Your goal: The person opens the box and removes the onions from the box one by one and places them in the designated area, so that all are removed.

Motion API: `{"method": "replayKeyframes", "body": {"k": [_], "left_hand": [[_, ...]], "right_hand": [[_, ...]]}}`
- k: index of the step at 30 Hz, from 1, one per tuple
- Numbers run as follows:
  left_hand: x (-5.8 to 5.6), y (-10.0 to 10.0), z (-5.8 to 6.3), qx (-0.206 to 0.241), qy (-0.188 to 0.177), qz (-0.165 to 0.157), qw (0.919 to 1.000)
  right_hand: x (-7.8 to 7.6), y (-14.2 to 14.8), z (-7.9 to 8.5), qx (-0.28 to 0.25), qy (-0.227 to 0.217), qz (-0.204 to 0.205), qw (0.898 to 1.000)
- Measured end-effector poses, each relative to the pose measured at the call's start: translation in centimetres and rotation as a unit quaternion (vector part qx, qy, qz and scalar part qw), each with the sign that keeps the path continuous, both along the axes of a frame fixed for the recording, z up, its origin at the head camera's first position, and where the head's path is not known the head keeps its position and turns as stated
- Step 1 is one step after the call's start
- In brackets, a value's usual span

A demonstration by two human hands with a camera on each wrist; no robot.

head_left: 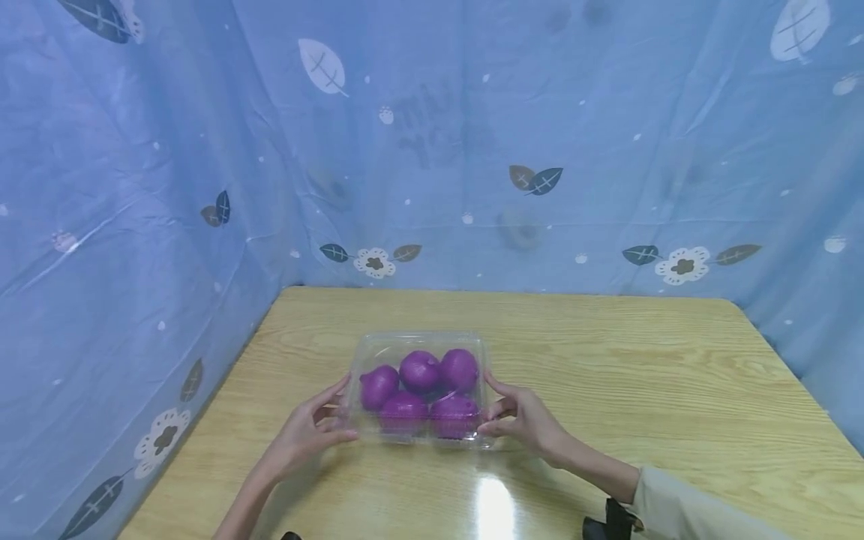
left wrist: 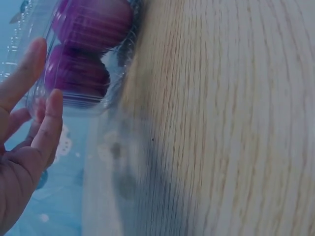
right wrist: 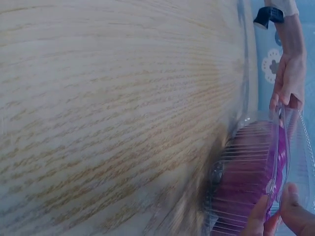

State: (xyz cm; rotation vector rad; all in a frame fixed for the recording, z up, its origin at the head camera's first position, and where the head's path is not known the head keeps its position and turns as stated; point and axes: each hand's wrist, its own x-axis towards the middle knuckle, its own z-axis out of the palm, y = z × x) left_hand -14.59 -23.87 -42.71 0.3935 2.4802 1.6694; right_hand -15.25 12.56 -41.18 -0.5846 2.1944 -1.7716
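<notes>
Left hand [head_left: 307, 431] and right hand [head_left: 529, 420] flank the box [head_left: 381, 346], but behind seems passable

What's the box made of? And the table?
The box looks like shiny clear plastic: the purple things show through its ridged sides. The table looks like glossy wood, with grain lines and a bright reflection, but could be a wood-patterned covering.

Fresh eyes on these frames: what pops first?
Five purple round objects in a clear plastic box, low in the middle of the head view. The left hand and right hand hold the box by its opposite ends. Behind the table, a blue curtain printed with leaves and flowers.
</notes>
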Motion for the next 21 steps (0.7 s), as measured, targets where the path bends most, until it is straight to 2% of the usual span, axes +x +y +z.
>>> {"method": "replayKeyframes", "body": {"k": [3,7,9,14,16,18,21], "left_hand": [[-0.1,-0.2,-0.1,0.001,0.017,0.002,0.9999],[-0.2,-0.2,-0.6,0.025,0.069,-0.016,0.9971],[-0.2,-0.3,-0.8,0.035,0.077,-0.024,0.9961],[0.0,-1.0,-0.5,0.031,0.046,-0.028,0.9981],[0.0,-1.2,-0.5,0.030,0.045,-0.029,0.9981],[-0.1,-1.2,-0.6,0.035,0.041,-0.030,0.9981],[-0.3,-0.9,-0.8,0.044,0.032,-0.030,0.9981]], "right_hand": [[-0.1,-0.1,0.1,-0.001,-0.005,0.008,1.000],[-0.3,0.0,0.2,0.011,-0.013,0.008,1.000],[-0.4,0.1,0.3,0.025,-0.014,0.010,1.000],[-0.5,0.0,0.8,0.074,-0.015,0.003,0.997],[-0.4,-0.1,1.1,0.086,-0.015,-0.009,0.996],[-0.1,-0.3,1.4,0.104,0.001,-0.018,0.994],[0.6,-0.4,1.5,0.149,0.051,-0.034,0.987]]}}
